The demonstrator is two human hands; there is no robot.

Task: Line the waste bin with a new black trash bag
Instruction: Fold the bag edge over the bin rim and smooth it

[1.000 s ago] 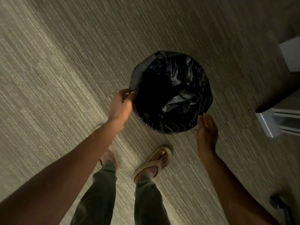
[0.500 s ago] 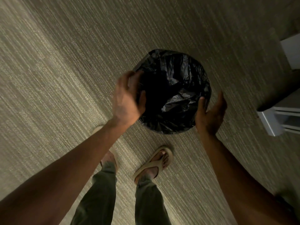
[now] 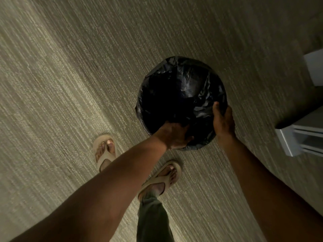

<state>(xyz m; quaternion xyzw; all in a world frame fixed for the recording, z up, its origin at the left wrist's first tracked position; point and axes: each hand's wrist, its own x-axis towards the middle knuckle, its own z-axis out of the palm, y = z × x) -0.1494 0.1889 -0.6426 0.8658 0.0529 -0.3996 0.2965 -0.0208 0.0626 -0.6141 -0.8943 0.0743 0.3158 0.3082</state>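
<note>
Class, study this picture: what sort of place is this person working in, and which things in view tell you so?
Probably an indoor carpeted room, perhaps an office or bedroom. Clues: the ribbed beige carpet, the small waste bin lined with a black trash bag, and white furniture at the right edge.

Open carpet (image 3: 87,67) spreads wide to the left of and beyond the waste bin (image 3: 181,102), free for any approach. On the right, white furniture (image 3: 297,137) stands near the bin, narrowing that side. Below, 2 sandalled feet (image 3: 164,179) and both forearms crowd the near side. The bag-lined mouth lies open above.
</note>
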